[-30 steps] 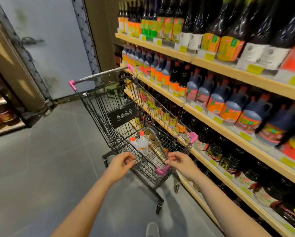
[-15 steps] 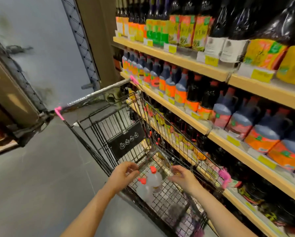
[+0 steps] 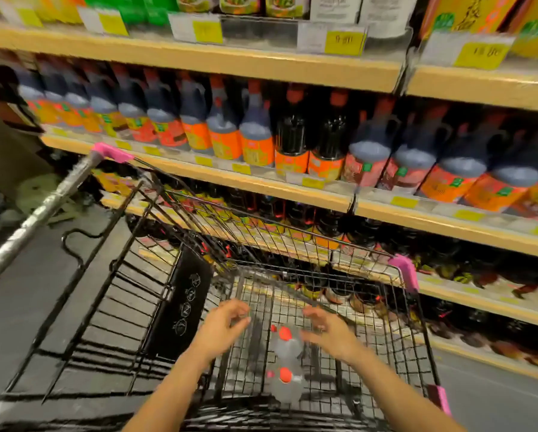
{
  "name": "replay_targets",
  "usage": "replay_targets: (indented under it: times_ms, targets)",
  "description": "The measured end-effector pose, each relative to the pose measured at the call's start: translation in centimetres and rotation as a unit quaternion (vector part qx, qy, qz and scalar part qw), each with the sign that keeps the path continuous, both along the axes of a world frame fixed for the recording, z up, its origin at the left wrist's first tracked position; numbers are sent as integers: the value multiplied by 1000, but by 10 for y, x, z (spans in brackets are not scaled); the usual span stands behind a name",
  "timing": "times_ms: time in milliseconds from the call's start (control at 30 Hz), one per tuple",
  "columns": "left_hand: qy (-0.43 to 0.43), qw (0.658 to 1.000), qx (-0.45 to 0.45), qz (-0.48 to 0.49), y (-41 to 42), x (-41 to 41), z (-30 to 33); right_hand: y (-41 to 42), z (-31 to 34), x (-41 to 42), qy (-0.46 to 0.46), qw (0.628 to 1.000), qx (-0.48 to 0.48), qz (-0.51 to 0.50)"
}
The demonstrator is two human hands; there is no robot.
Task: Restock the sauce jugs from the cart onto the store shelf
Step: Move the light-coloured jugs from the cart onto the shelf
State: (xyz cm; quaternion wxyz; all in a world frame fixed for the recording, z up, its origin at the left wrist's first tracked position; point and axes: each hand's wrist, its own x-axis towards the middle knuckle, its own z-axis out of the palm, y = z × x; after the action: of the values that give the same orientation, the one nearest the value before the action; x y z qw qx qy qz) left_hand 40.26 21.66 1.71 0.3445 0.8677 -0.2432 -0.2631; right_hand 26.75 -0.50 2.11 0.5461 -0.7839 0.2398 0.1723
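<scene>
Both hands, left hand and right hand, have left the cart rim (fingers loose, empty); jugs between them.

I count two clear jugs with red caps in the cart, one lying between my two hands and the other just nearer me than them. My left hand and right hand make two, both inside the one wire basket. Beyond the hands I see four shelf boards stacked one above another, and along the second one from the top I make out roughly sixteen dark jugs, though blur at both ends keeps that count loose.
</scene>
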Motion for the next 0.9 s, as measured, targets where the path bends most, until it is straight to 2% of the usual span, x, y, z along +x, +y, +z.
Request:
replay_targets:
  times_ms: [267, 367, 467, 567, 667, 767, 900]
  targets:
    - [79, 995, 27, -46, 2, 24, -107, 37, -104, 29, 59, 998, -16, -36]
    - [126, 987, 80, -65, 4, 20, -136, 44, -126, 33, 39, 998, -26, -39]
    - [138, 980, 108, -96, -5, 24, -146, 39, -130, 31, 2, 997, -46, -60]
    - [159, 975, 101, -117, -17, 28, -141, 23, -116, 37, -24, 995, -38, -91]
    - [164, 975, 73, -131, -29, 31, -130, 10, -78, 57, -61, 996, -7, -61]
    - [218, 970, 4, -105, -39, 32, -105, 2, -33, 76, -117, 993, -4, -32]
    - [214, 974, -68, -35, -51, 36, -65, -2, 16, 99, -153, 987, -2, -51]
